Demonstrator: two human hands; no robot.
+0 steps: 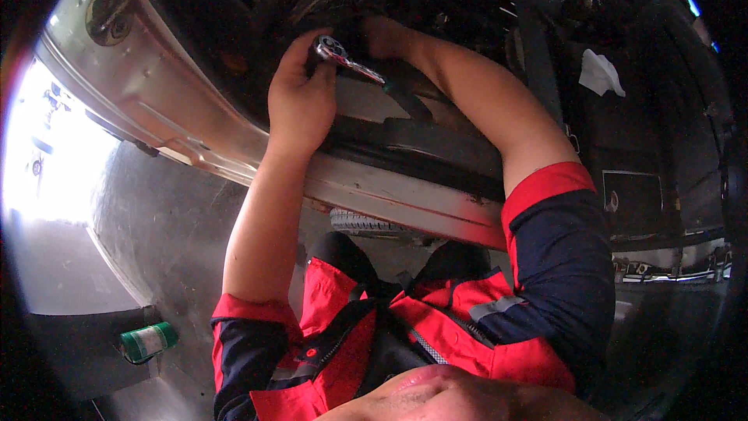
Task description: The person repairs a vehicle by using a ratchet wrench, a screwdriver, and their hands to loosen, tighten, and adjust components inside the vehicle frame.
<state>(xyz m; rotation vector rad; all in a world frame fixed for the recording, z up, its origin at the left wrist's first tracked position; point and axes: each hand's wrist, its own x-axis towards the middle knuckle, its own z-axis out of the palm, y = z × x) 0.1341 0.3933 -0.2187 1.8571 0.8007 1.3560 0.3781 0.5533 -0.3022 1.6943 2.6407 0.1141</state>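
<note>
My left hand is closed round the head end of a chrome ratchet wrench with a dark green-and-black handle pointing down to the right, over the dark sill inside a vehicle's doorway. My right hand reaches into the shadowed interior just beyond the ratchet, right of my left hand; its fingers are hidden in the dark, and what they touch cannot be made out.
A silver metal door or body panel curves along the left. A white cloth or paper lies on the dark interior at right. A green cylinder is at lower left; a tyre shows below the sill.
</note>
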